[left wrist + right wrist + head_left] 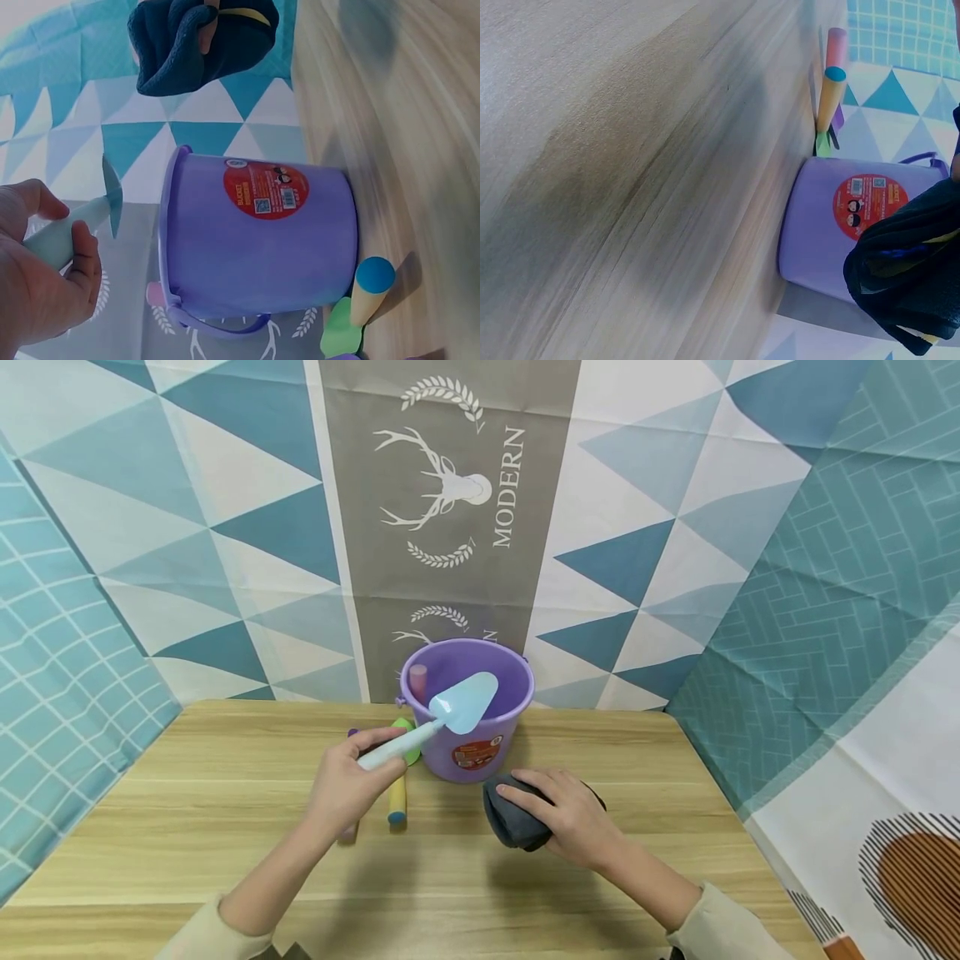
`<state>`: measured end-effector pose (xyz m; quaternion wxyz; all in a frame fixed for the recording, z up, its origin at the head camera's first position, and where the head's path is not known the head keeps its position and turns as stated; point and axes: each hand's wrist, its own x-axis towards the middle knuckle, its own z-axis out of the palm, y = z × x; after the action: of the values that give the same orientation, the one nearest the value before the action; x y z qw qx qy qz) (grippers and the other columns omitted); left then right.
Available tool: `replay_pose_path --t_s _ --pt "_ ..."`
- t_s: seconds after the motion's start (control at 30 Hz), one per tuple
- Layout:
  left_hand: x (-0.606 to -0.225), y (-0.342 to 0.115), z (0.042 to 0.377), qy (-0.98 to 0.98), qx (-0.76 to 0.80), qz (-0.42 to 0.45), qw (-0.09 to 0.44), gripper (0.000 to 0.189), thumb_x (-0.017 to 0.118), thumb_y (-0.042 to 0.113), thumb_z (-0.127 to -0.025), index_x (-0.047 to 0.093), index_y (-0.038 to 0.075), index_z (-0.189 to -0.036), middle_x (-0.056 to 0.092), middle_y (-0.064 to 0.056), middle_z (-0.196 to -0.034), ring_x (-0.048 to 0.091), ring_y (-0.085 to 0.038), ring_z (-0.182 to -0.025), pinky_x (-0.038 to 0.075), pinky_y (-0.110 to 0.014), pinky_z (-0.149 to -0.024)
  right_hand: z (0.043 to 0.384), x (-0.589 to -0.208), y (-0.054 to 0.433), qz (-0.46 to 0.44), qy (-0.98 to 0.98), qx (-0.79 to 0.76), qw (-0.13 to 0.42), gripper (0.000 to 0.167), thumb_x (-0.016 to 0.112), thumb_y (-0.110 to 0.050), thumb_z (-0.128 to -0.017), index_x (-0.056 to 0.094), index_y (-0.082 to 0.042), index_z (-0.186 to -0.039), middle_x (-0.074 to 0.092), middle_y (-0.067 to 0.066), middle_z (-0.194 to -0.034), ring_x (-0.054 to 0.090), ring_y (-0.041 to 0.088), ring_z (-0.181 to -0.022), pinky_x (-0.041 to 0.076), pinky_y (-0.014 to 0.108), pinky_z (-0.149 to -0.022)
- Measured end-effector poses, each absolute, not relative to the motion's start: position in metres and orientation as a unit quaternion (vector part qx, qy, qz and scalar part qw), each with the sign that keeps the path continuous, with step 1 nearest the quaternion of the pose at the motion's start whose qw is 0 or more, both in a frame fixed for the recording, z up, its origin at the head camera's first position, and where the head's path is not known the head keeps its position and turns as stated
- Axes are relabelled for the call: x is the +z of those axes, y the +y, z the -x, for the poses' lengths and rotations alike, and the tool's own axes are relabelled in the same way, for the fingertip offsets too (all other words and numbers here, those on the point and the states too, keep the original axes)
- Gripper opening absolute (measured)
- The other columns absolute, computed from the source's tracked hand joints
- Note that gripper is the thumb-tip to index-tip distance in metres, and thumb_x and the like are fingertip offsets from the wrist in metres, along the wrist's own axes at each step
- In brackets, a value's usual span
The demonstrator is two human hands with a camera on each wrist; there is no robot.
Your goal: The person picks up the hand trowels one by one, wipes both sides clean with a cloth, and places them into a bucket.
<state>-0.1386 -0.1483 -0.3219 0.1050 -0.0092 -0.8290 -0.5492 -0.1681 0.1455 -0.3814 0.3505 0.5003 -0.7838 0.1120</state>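
My left hand (341, 789) grips the pale blue handle of a toy trowel (467, 703), held up so its blade overlaps the bucket's opening in the head view. A folded dark cloth (512, 814) is in my right hand (573, 817), fingers curled over its top, to the right of the bucket's front. The left wrist view shows the cloth (202, 49) bunched, with a yellow strip along one edge. Between and beyond both hands stands the purple bucket (442, 762), upright, with a red round label. Inside it, a pink handle end (417, 681) leans at the left rim.
Left of the bucket lies a toy tool with a yellow handle (397, 797), blue end and green head. Beside it is another toy tool with a pink handle (349, 835), partly behind my left hand. A patterned wall covering (247, 527) rises behind the wooden table (225, 793).
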Motion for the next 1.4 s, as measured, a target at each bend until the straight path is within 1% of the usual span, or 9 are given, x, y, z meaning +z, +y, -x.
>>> replay_pose_path --t_s 0.17,0.37,0.47,0.7,0.83,0.97,1.07,1.27,1.4 --pt "-0.320 -0.150 0.145 -0.825 -0.553 -0.002 0.120 0.035 0.065 0.009 -0.076 0.067 0.013 -0.111 0.066 -0.008 -0.105 0.051 -0.019 -0.083 0.046 -0.024 -0.063 0.168 -0.382 0.146 -0.501 -0.784 0.112 0.348 0.074 0.086 -0.015 -0.059 0.057 -0.017 -0.127 0.058 0.010 -0.121 0.060 0.025 -0.100 0.052 0.040 -0.080" --pt "-0.317 -0.152 0.153 -0.814 -0.560 0.000 0.153 0.031 0.065 0.008 -0.076 0.067 0.012 -0.107 0.065 -0.006 -0.099 0.053 -0.016 -0.081 0.047 -0.022 -0.065 0.167 -0.382 0.148 -0.496 -0.791 0.113 0.341 0.074 0.086 -0.014 -0.059 0.056 -0.018 -0.128 0.057 0.008 -0.123 0.060 0.025 -0.102 0.053 0.041 -0.081" --pt "-0.316 -0.152 0.156 -0.810 -0.562 0.001 0.167 0.030 0.067 0.008 -0.076 0.068 0.012 -0.105 0.065 -0.005 -0.096 0.054 -0.013 -0.075 0.048 -0.021 -0.061 0.166 -0.382 0.148 -0.496 -0.791 0.114 0.340 0.074 0.086 -0.013 -0.060 0.056 -0.017 -0.128 0.057 0.009 -0.122 0.059 0.025 -0.103 0.053 0.040 -0.080" --pt "-0.311 -0.153 0.160 -0.797 -0.581 0.004 0.165 0.026 0.070 0.010 -0.076 0.069 0.011 -0.102 0.062 -0.012 -0.087 0.052 -0.011 -0.055 0.048 -0.025 -0.046 0.167 -0.383 0.148 -0.501 -0.789 0.111 0.339 0.074 0.086 -0.014 -0.059 0.057 -0.017 -0.127 0.058 0.010 -0.121 0.059 0.024 -0.101 0.053 0.040 -0.081" --pt "-0.309 -0.154 0.164 -0.804 -0.567 0.015 0.178 0.026 0.071 0.012 -0.076 0.069 0.012 -0.102 0.063 -0.011 -0.087 0.051 -0.010 -0.057 0.045 -0.024 -0.044 0.168 -0.384 0.148 -0.500 -0.789 0.111 0.338 0.074 0.086 -0.014 -0.059 0.057 -0.017 -0.127 0.057 0.008 -0.122 0.059 0.024 -0.100 0.052 0.039 -0.081" --pt "-0.308 -0.154 0.168 -0.816 -0.538 0.026 0.209 0.024 0.072 0.013 -0.075 0.070 0.013 -0.099 0.067 -0.008 -0.090 0.053 -0.013 -0.067 0.045 -0.023 -0.049 0.168 -0.384 0.149 -0.500 -0.788 0.113 0.340 0.074 0.086 -0.014 -0.059 0.057 -0.018 -0.127 0.058 0.008 -0.122 0.059 0.023 -0.098 0.052 0.039 -0.081" --pt "-0.308 -0.154 0.171 -0.816 -0.532 0.034 0.221 0.023 0.072 0.014 -0.076 0.070 0.012 -0.099 0.069 -0.008 -0.091 0.055 -0.013 -0.071 0.047 -0.022 -0.055 0.167 -0.385 0.149 -0.500 -0.788 0.114 0.342 0.074 0.086 -0.014 -0.059 0.057 -0.018 -0.127 0.058 0.008 -0.121 0.059 0.023 -0.097 0.052 0.039 -0.081" --pt "-0.305 -0.154 0.177 -0.800 -0.555 0.057 0.220 0.030 0.074 0.021 -0.079 0.067 0.006 -0.104 0.069 -0.014 -0.097 0.061 -0.003 -0.075 0.053 -0.016 -0.065 0.167 -0.386 0.150 -0.502 -0.787 0.107 0.343 0.074 0.086 -0.016 -0.059 0.057 -0.018 -0.127 0.058 0.008 -0.121 0.059 0.024 -0.099 0.052 0.039 -0.082" --pt "-0.303 -0.153 0.180 -0.793 -0.564 0.072 0.218 0.032 0.074 0.018 -0.079 0.066 0.002 -0.106 0.069 -0.017 -0.100 0.064 0.000 -0.077 0.054 -0.016 -0.067 0.167 -0.386 0.151 -0.502 -0.786 0.107 0.343 0.073 0.086 -0.016 -0.060 0.058 -0.018 -0.127 0.059 0.009 -0.120 0.060 0.024 -0.098 0.052 0.039 -0.082"
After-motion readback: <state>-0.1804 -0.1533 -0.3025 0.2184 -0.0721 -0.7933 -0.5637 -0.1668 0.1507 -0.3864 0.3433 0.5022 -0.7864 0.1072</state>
